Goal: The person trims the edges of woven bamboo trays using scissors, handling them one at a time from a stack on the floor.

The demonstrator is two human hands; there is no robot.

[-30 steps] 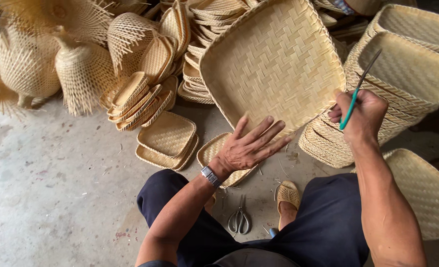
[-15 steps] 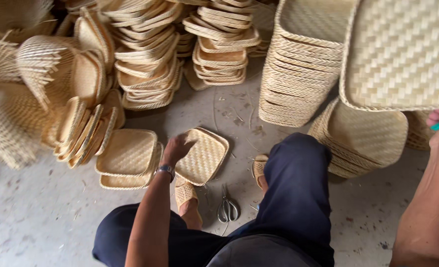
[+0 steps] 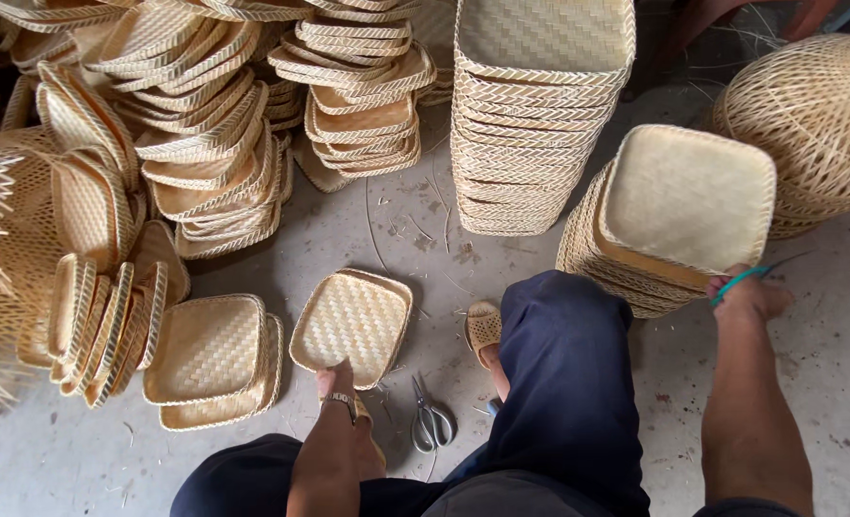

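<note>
- Looking down from the person's head at a concrete floor (image 3: 367,220) crowded with woven bamboo trays and baskets.
- The left hand (image 3: 340,388) sits at about 6 o'clock in the frame, its fingers gripping the near edge of a small square woven tray (image 3: 352,325) that lies on the floor, open side up and empty.
- Just beside that tray, at its 9 o'clock, two similar trays (image 3: 212,356) lie stacked one in the other; the top one holds nothing.
- A pair of scissors (image 3: 430,421) rests on the floor at 4 o'clock from the left hand, close to a sandalled foot (image 3: 483,328).
- The right hand (image 3: 746,297) is at 3 o'clock in the frame, fingers closed around a thin green-handled tool (image 3: 743,279), and rests against a leaning stack of larger trays (image 3: 683,206).
- At 12 o'clock stands a tall upright stack of nested square baskets (image 3: 535,115); only the top one shows inside, and it is empty.
- From 9 to 11 o'clock, loose piles of small trays (image 3: 204,144) lean and overlap.
- An open-weave round basket (image 3: 817,124) stands at 2 o'clock.
</note>
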